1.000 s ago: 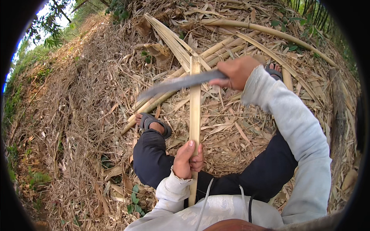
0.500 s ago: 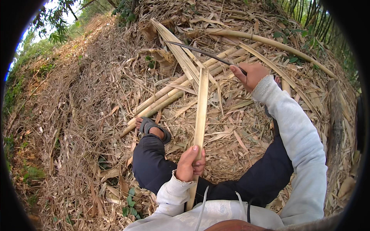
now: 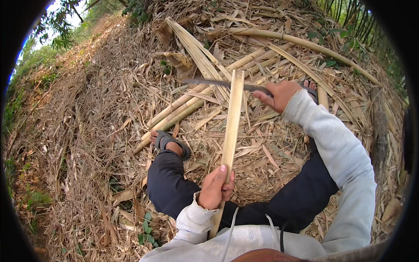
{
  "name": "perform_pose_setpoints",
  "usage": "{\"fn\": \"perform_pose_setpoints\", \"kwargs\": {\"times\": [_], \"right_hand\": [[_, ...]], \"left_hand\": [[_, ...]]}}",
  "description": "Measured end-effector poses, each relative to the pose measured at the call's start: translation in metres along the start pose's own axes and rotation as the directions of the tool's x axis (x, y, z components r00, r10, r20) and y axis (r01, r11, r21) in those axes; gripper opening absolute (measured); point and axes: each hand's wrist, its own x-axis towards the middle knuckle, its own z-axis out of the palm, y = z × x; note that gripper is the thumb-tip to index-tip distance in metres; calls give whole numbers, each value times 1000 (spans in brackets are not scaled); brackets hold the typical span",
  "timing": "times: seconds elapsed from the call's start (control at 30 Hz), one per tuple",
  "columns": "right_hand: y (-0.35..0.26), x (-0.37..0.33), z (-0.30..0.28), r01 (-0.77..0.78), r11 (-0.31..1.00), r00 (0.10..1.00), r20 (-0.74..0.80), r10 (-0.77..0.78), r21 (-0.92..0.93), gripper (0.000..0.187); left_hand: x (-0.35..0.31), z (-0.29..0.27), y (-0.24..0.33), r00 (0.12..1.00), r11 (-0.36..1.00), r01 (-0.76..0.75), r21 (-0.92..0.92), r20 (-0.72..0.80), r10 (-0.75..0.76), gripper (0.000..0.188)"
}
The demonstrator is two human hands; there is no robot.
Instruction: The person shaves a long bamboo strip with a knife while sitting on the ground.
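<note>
My left hand (image 3: 214,188) is wrapped round a split bamboo strip (image 3: 233,118) near its lower part. The strip stretches away from my lap, its pale face turned up. My right hand (image 3: 281,97) grips a long dark knife (image 3: 205,81) by the handle, which the fingers mostly hide. Pointing left, the blade crosses behind the strip a little below its far end. Whether the blade touches the strip I cannot tell.
Beyond the strip lie bamboo poles (image 3: 179,109), a bundle of split bamboo (image 3: 192,46) and a long curved pole (image 3: 305,43). A cut stump (image 3: 179,61) stands nearby. Dry leaves cover the ground. My sandalled foot (image 3: 172,146) rests at left.
The knife has swung lower and nearer to me, from above the strip's far end to behind it. My right hand moved slightly down and left. The strip's far end shifted slightly right and away.
</note>
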Motion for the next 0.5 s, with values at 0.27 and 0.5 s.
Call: {"fn": "perform_pose_setpoints", "kwargs": {"times": [0.27,0.5], "right_hand": [[-2,15,21,-232,910,956,255,147,343,70],[-28,-1,-22,-591,78,798,567,207,803,70]], "left_hand": [[7,-2,0,998,997,-20,-77,60,24,43],[6,-8,-6,998,998,-67,16,11,67,46]]}}
